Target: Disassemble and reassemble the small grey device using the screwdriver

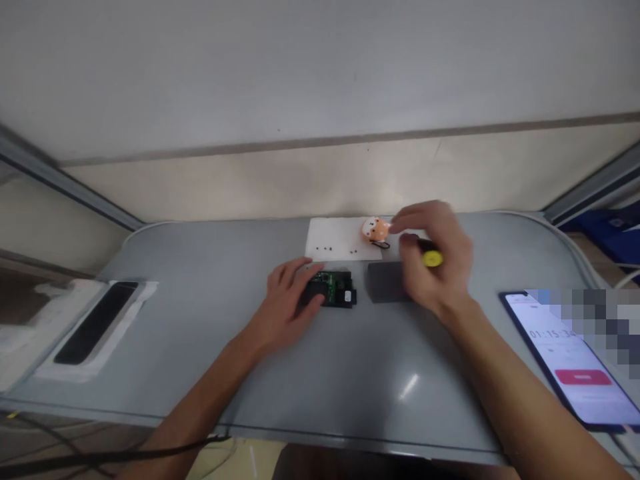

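Note:
My left hand rests on the grey table with its fingers curled over the left end of a small green circuit board in a black housing. My right hand is closed around a tool with a black and yellow handle, held above a dark grey flat cover lying just right of the board. Behind them lies a white sheet carrying several tiny dark screws and a small orange and white toy figure.
A phone with a lit timer screen lies at the right edge. At the left, a black phone-like slab rests in white packaging. A black cable runs below the table's front edge. A wall stands close behind.

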The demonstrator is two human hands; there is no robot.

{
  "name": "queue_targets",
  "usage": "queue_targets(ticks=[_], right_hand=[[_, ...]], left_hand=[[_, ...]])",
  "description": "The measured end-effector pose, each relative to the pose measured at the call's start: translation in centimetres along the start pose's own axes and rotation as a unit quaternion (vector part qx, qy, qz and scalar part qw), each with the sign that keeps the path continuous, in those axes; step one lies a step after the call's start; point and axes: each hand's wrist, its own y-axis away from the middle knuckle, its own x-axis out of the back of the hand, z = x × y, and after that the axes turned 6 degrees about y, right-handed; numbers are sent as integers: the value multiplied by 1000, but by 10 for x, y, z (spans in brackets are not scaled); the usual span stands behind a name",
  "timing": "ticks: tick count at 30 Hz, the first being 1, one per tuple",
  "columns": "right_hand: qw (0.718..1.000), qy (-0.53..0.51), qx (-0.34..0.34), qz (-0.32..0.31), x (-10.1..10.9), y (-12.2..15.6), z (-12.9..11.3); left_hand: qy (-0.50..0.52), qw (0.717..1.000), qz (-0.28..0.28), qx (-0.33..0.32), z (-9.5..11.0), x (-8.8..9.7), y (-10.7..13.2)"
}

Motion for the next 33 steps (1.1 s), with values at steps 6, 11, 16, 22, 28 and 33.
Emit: queue_targets(ticks=[6,11,16,22,28,33], right_hand=[[963,-60,-261,-27,-13,0,20],[939,-78,-335,-4,-30,9,28],[939,-57,-340,2,-33,13,26],[944,1,-329,18,-31,13,25],[944,14,-329,3,-28,10,29],[941,-6,-337,-11,-29,10,27]], left_hand=[[-11,982,-106,-158,1,-4,-25],[5,986,-70,-148,-5,-7,-27],[17,991,-59,-120,-5,-8,-24],[28,994,-57,-86,-5,-9,-25],[29,994,-59,-82,-5,-10,-25],[31,996,-54,-67,-4,-10,-24]])
